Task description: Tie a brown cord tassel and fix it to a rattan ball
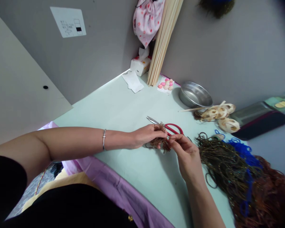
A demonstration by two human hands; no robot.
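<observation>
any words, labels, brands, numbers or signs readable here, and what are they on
None can be read.
White sheet on the grey wall: printed marks, too small and blurred to read.
Tissue pack: coloured marks, too blurred to tell if any are letters.

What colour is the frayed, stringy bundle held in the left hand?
The frayed, stringy bundle is brown; it shows best in the head view.

Grey walls (106, 41), white panel (19, 82), pale green tabletop (97, 107)
</observation>
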